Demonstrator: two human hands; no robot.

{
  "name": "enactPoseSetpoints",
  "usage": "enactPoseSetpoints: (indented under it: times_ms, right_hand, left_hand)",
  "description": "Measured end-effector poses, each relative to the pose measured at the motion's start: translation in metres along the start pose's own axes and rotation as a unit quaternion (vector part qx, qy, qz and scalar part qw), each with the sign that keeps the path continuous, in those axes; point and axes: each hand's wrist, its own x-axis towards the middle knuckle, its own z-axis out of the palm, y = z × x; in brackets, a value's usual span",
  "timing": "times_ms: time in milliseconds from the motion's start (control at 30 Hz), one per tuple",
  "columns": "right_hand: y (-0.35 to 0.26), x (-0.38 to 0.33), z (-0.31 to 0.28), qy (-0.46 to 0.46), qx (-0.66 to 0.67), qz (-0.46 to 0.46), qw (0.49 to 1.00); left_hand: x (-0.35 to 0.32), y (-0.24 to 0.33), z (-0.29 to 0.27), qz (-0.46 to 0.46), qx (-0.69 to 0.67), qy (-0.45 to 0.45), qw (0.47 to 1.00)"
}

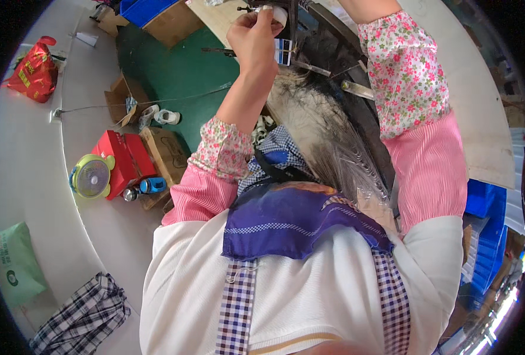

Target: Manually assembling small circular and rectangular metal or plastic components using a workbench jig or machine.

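Observation:
My left hand (pixel 253 38) is raised at the top of the view, its thumb and fingers closed in a pinch. A white rounded piece (pixel 280 16) shows right at the fingertips; what exactly they grip is too small to make out. Beside the wrist is a small blue-and-white card-like piece (pixel 283 52) next to dark metal machine parts (pixel 327 23). My right forearm, in a floral sleeve cover (pixel 405 74), reaches up past the top edge, so the right hand is out of the picture.
Below the machine lies a cream and black worn surface (pixel 309 112) with clear plastic. On the left are a small fan (pixel 91 176), a red box (pixel 120 160), a blue bottle (pixel 153 185), cardboard boxes (pixel 162 155) and white shoes (pixel 168 117). Blue bins (pixel 490 236) stand right.

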Motion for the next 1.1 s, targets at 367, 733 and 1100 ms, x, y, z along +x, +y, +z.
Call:
enactPoseSetpoints:
  times_ms: [367,733,1100]
  right_hand:
    - [-0.012,-0.034,0.004,0.002,-0.031,0.032,0.999]
    - [-0.004,-0.105,-0.054,-0.041,-0.025,0.181,0.982]
    - [-0.005,-0.113,-0.070,-0.062,-0.064,0.234,0.968]
  left_hand:
    - [-0.012,0.006,-0.004,-0.032,-0.009,-0.001,0.999]
    - [-0.018,0.011,-0.011,-0.048,-0.023,-0.033,0.998]
    - [-0.005,0.025,-0.023,0.171,0.379,-0.093,0.905]
